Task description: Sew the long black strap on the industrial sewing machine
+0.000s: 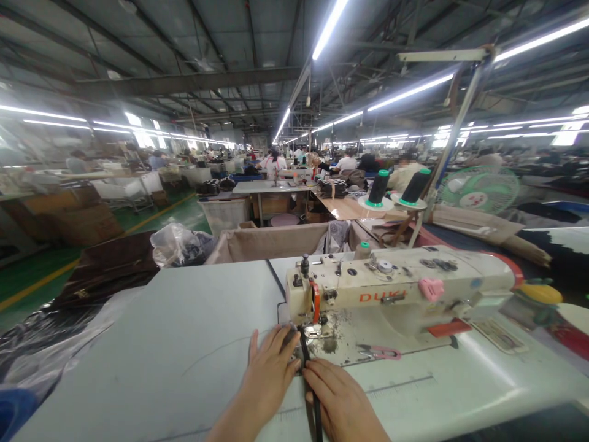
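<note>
- The left hand (269, 374) lies flat, fingers spread and extended, pressing down just left of a narrow black strap (307, 362); the right hand (338, 399) lies on the strap's other side, fingers together and extended, fingertips touching it. Neither hand is closed around it.
- One strap: its long axis runs from the lower picture edge, between the hands, away from the person to the sewing machine's needle area.
- One cream sewing machine (400, 288) stands across the pale grey worktop (184, 344), its head to the left.
- One pair of pink-handled snips (380, 352) lies on the machine bed.
- Two dark thread cones (378, 189) on green bases stand behind, beside one green fan (478, 189).
- Beyond: a large factory hall with more worktops, seated people, a green floor and rows of tube lights.
</note>
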The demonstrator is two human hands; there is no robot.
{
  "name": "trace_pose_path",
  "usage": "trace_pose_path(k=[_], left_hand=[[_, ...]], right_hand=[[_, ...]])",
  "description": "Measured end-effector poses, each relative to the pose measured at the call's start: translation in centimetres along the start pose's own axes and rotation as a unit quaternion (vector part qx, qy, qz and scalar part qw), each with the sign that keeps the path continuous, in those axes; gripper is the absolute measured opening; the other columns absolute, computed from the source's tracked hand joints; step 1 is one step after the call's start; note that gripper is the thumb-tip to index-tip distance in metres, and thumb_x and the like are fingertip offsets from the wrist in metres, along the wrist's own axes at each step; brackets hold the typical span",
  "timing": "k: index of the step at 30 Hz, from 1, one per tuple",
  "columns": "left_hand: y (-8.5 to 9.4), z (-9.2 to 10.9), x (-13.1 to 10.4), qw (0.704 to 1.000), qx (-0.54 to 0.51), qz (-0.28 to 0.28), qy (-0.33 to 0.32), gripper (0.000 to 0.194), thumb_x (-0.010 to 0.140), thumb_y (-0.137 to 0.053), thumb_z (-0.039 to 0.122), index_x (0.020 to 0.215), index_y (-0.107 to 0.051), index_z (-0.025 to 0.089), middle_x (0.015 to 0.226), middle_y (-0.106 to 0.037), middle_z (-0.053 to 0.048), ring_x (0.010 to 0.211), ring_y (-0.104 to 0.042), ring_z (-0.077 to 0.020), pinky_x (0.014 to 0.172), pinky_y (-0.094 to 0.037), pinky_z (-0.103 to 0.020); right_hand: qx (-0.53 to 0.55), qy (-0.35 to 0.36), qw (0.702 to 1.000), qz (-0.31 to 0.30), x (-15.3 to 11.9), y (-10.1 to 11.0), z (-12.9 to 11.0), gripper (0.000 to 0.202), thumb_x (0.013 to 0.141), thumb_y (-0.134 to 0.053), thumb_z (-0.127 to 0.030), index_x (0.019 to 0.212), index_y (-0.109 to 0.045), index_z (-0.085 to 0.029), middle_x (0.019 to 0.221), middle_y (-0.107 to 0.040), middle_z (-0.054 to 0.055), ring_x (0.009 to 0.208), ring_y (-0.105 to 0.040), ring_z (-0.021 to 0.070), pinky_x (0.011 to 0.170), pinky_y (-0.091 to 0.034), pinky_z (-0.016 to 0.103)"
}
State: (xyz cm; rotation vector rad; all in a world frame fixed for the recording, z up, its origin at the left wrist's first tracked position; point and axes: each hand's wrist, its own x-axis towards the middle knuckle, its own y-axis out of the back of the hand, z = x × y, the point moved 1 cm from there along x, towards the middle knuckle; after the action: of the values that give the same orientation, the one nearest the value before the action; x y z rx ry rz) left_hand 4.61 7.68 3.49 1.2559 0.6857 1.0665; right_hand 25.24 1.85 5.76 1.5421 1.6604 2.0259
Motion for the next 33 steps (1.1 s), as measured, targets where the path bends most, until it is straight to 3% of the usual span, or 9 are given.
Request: trace_pose_path(k=[6,17,26,29,33], left_hand=[[0.6,0.1,0.1,1.0,-0.013,-0.007,0.009,0.053,0.108,-0.049,0.023,0.159,-0.057,0.035,0.17,-0.053,-0.006,0.158,-0.048,-0.0318,0.13,-0.022,-0.078],[0.7,-0.1,0.1,1.0,-0.02,-0.011,0.013,0.052,0.108,-0.052,0.027,0.159,-0.057,0.037,0.171,-0.053,-0.006,0.158,-0.047,-0.0338,0.129,-0.023,-0.079],[0.3,-0.2,-0.1,1.0,-0.013,-0.022,0.004,0.055,0.109,-0.053,0.029,0.163,-0.052,0.036,0.174,-0.046,-0.006,0.161,-0.044,-0.0349,0.128,-0.022,-0.081],[-0.8,-0.6,-0.7,1.0,0.011,-0.001,-0.016,0.056,0.109,-0.051,0.028,0.165,-0.05,0.032,0.175,-0.043,-0.008,0.162,-0.042,-0.0347,0.129,-0.026,-0.079],[-2.2,-1.3,-1.3,0.998,0.044,0.026,-0.033,0.057,0.11,-0.052,0.033,0.167,-0.047,0.026,0.175,-0.043,-0.008,0.161,-0.043,-0.0344,0.13,-0.03,-0.074]], right_hand=[[0.01,-0.014,1.0,-0.017,-0.1,-0.1,0.1,0.031,0.106,-0.057,-0.021,0.131,-0.075,-0.019,0.13,-0.086,0.007,0.118,-0.082,0.0258,0.104,-0.071,0.041],[0.004,-0.013,1.0,-0.023,-0.6,-0.7,0.1,0.032,0.106,-0.057,-0.023,0.133,-0.074,-0.02,0.132,-0.085,0.007,0.12,-0.082,0.0269,0.103,-0.072,0.042],[-0.017,-0.008,0.999,-0.041,-0.9,0.2,0.4,0.033,0.107,-0.059,-0.034,0.134,-0.073,-0.021,0.135,-0.084,0.005,0.12,-0.081,0.0255,0.1,-0.071,0.041],[-0.016,0.033,0.998,-0.043,-1.1,0.7,0.5,0.03,0.103,-0.066,-0.035,0.13,-0.071,-0.023,0.133,-0.085,0.001,0.123,-0.077,0.0211,0.116,-0.057,0.04],[-0.022,0.069,0.997,0.029,-1.7,-0.2,0.4,0.02,0.105,-0.062,-0.038,0.113,-0.074,-0.022,0.116,-0.087,0.0,0.118,-0.073,0.0172,0.138,-0.018,0.038]])
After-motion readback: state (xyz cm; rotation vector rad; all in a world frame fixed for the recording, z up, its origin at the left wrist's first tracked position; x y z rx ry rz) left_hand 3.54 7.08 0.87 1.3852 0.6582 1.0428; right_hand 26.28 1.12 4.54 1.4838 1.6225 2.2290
